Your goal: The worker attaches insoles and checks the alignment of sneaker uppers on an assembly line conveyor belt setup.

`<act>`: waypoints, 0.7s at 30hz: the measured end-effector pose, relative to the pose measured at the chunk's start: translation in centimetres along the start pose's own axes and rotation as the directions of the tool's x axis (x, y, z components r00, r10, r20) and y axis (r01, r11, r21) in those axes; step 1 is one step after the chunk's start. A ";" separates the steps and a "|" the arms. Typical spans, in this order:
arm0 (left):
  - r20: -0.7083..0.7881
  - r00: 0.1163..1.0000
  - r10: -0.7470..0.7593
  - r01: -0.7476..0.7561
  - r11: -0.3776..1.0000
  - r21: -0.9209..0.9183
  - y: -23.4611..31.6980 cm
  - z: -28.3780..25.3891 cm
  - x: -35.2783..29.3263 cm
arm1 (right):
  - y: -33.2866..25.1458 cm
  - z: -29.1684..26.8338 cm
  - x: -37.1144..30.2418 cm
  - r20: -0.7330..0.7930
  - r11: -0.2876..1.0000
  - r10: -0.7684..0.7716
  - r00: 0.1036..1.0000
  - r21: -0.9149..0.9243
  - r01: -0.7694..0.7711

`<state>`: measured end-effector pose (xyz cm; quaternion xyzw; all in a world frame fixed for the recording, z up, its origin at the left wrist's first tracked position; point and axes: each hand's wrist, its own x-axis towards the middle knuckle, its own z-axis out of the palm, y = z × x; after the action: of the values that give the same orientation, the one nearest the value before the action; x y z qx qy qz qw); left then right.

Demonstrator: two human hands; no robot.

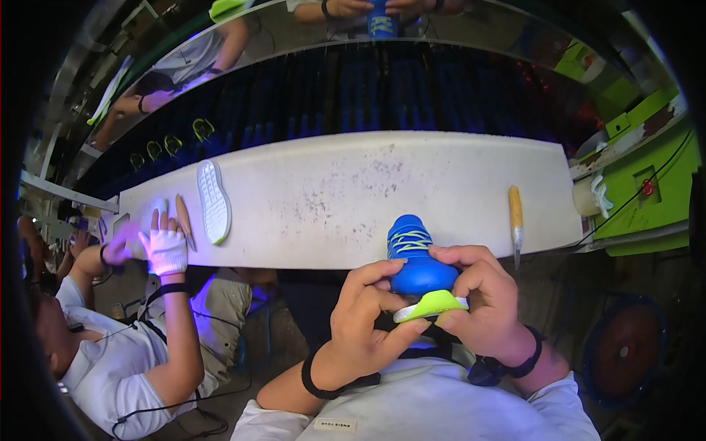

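A blue shoe upper (423, 275) with pale yellow-green laces is held between my two hands, its toe toward me. Against the toe end sits a lime-green and white sole (432, 304), seen edge-on. My left hand (368, 323) is closed on the left side, fingers along the upper and thumb on the sole. On the other side my right hand (485, 309) grips both pieces too, its thumb pressing under the sole. Whether sole and upper are joined further along is hidden by the hands.
A pale worktable (331, 198) spans the front. On it lie a wooden-handled tool (516, 220) at right, and a white sole (213, 202) and another tool (184, 220) at left. A co-worker's gloved hand (168, 250) is near them. A dark conveyor (309, 88) runs beyond.
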<state>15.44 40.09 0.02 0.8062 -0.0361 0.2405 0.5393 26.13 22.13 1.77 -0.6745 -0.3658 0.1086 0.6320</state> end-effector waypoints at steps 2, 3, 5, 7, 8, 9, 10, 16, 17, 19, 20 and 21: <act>0.034 0.998 0.051 -0.052 0.997 0.048 0.3 -0.3 -0.3 | -0.4 -0.2 -0.6 0.037 1.000 0.015 0.999 -0.025 -0.014; 0.005 1.000 0.022 -0.022 1.000 0.006 0.5 -0.1 -0.6 | -0.5 -0.2 -0.9 0.046 1.000 -0.002 0.999 -0.005 0.003; -0.022 1.000 -0.001 0.000 1.000 -0.030 1.0 0.1 -0.7 | -0.6 -0.4 -1.1 0.061 1.000 -0.026 0.998 0.014 0.026; -0.004 1.000 0.011 -0.011 1.000 0.004 1.1 0.1 -0.7 | -0.6 -0.6 -1.3 0.065 1.000 -0.022 0.998 0.021 0.021; 0.009 0.999 0.032 -0.033 0.999 0.037 1.1 0.2 -0.6 | -0.5 -0.7 -1.3 0.071 0.999 -0.027 0.997 0.021 0.026; 0.013 0.999 0.029 -0.030 0.999 0.037 1.0 0.3 -0.5 | -0.5 -0.8 -1.3 0.067 0.999 -0.024 0.997 0.024 0.022; 0.009 1.000 0.021 -0.021 0.999 0.041 1.0 0.4 -0.5 | -0.4 -0.9 -1.2 0.067 0.999 -0.023 0.998 0.030 0.021; 0.087 0.996 0.023 -0.033 0.993 0.113 1.5 -0.1 0.1 | -0.3 -1.4 -1.1 0.075 0.999 -0.024 0.997 0.028 0.021; 0.139 0.989 0.040 -0.062 0.986 0.157 1.5 -0.2 0.1 | -0.3 -1.5 -1.1 0.086 1.000 -0.022 0.996 0.023 0.020; 0.126 0.991 0.045 -0.064 0.986 0.152 1.2 -0.1 0.0 | -0.1 -1.5 -0.9 0.090 0.999 -0.033 0.995 0.021 0.031; 0.114 0.992 0.053 -0.069 0.987 0.144 1.1 0.0 -0.1 | -0.1 -1.5 -0.7 0.090 0.999 -0.044 0.995 0.016 0.043; 0.109 0.993 0.050 -0.065 0.988 0.141 1.1 0.2 -0.1 | -0.1 -1.5 -0.7 0.095 0.999 -0.041 0.995 0.014 0.040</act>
<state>15.10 39.49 0.87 0.8533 -0.0704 0.2152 0.4696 26.54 20.55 1.87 -0.6572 -0.4086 0.1300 0.6199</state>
